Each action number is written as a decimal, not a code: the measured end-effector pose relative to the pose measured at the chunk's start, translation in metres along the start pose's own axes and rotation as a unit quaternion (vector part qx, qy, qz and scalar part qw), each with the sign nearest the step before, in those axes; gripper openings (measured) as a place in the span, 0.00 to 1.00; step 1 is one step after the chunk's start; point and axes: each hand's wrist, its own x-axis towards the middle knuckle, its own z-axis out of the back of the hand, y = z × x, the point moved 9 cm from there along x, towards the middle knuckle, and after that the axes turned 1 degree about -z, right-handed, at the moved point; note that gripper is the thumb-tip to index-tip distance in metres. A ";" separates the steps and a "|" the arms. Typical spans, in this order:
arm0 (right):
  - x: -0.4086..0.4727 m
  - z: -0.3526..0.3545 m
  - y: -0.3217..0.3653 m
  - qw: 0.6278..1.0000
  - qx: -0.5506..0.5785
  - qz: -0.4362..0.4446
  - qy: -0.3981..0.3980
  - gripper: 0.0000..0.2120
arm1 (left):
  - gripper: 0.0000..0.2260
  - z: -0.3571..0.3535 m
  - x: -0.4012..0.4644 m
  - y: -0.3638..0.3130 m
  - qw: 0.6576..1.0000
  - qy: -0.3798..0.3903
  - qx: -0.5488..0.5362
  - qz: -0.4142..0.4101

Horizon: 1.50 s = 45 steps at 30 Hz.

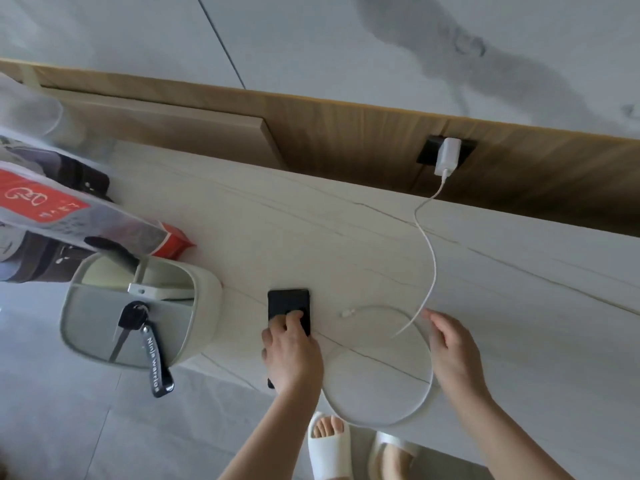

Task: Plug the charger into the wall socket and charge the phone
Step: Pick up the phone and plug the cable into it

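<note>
White slippers [329,448] are seen lowest, on the grey floor. Further left, keys [133,320] lie in a pale green tray [204,327]. A black phone [289,306] on the marble counter [346,237] is pinned under the left hand [292,355], fingers flat. Its port should be turned toward the loose cable connector [346,312]. The white cable [429,258] is touched by the half-open right hand [453,355]; nothing is gripped. The charger [447,155] is already seated in the wall socket [465,150].
</note>
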 end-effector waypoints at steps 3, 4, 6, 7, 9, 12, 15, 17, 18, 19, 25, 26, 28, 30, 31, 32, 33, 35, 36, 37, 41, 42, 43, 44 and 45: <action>-0.007 -0.025 -0.005 0.986 -0.162 0.022 0.009 0.15 | 0.32 0.004 0.010 0.023 0.998 0.012 -0.016 0.057; -0.008 -0.029 -0.006 0.981 -0.193 0.028 0.000 0.14 | 0.34 0.004 0.011 0.025 0.998 0.017 -0.024 0.062; -0.011 -0.031 -0.005 0.977 -0.211 0.031 -0.014 0.08 | 0.36 0.002 0.014 0.028 0.997 0.025 -0.022 0.065; -0.012 -0.031 -0.006 0.981 -0.192 0.013 -0.015 0.05 | 0.37 0.002 0.017 0.031 0.997 0.028 -0.017 0.070; -0.012 -0.027 -0.016 0.988 -0.149 -0.043 -0.011 0.05 | 0.36 0.004 0.022 0.036 0.996 0.038 -0.001 0.078; -0.013 -0.019 -0.022 0.994 -0.081 -0.077 0.011 0.07 | 0.26 0.005 0.024 0.033 0.995 0.069 -0.019 0.074; -0.021 -0.001 -0.035 0.980 0.078 -0.180 -0.004 0.05 | 0.14 0.005 0.020 0.020 0.988 0.092 -0.109 0.052; -0.033 0.015 -0.037 0.953 0.186 -0.238 -0.021 0.07 | 0.11 0.010 0.012 0.010 0.982 0.098 -0.156 0.037; -0.039 0.021 -0.033 0.938 0.235 -0.253 -0.021 0.09 | 0.11 0.014 0.007 0.005 0.975 0.099 -0.194 0.038; -0.046 0.028 -0.026 0.926 0.276 -0.255 -0.020 0.10 | 0.12 0.019 0.000 0.000 0.962 0.103 -0.249 0.047; -0.101 0.083 0.061 0.854 0.488 -0.182 0.007 0.10 | 0.13 0.060 -0.081 -0.064 0.782 0.243 -0.569 0.078; -0.113 0.093 0.080 0.841 0.511 -0.175 0.023 0.11 | 0.13 0.073 -0.098 -0.077 0.755 0.271 -0.594 0.067; -0.138 0.116 0.114 0.837 0.523 -0.154 0.046 0.11 | 0.14 0.102 -0.130 -0.101 0.702 0.327 -0.632 0.034; -0.162 0.145 0.145 0.849 0.510 -0.131 0.045 0.13 | 0.12 0.140 -0.168 -0.122 0.649 0.374 -0.662 -0.004; -0.174 0.162 0.163 0.858 0.499 -0.112 0.039 0.15 | 0.13 0.159 -0.186 -0.130 0.623 0.392 -0.676 -0.023; -0.187 0.180 0.181 0.865 0.493 -0.092 0.028 0.17 | 0.14 0.178 -0.201 -0.136 0.599 0.405 -0.689 -0.040; -0.199 0.197 0.198 0.865 0.496 -0.069 0.016 0.19 | 0.17 0.197 -0.217 -0.142 0.578 0.416 -0.700 -0.055; -0.223 0.229 0.235 0.854 0.520 -0.011 0.010 0.27 | 0.21 0.235 -0.243 -0.155 0.545 0.434 -0.713 -0.082; -0.233 0.244 0.253 0.848 0.530 0.011 0.014 0.27 | 0.23 0.253 -0.256 -0.162 0.526 0.444 -0.720 -0.091; -0.242 0.257 0.270 0.840 0.541 0.028 0.019 0.24 | 0.24 0.271 -0.269 -0.170 0.503 0.453 -0.730 -0.098; -0.270 0.308 0.329 0.852 0.514 0.099 0.000 0.14 | 0.27 0.335 -0.312 -0.201 0.450 0.453 -0.759 -0.129; -0.276 0.319 0.342 0.859 0.500 0.113 -0.005 0.14 | 0.28 0.346 -0.322 -0.206 0.444 0.451 -0.763 -0.133; -0.283 0.328 0.353 0.863 0.490 0.127 -0.007 0.14 | 0.29 0.356 -0.331 -0.212 0.439 0.451 -0.765 -0.136; -0.288 0.336 0.364 0.864 0.485 0.138 -0.006 0.14 | 0.30 0.366 -0.340 -0.217 0.437 0.448 -0.767 -0.141; -0.294 0.343 0.373 0.864 0.481 0.148 -0.001 0.14 | 0.32 0.375 -0.350 -0.221 0.436 0.449 -0.766 -0.148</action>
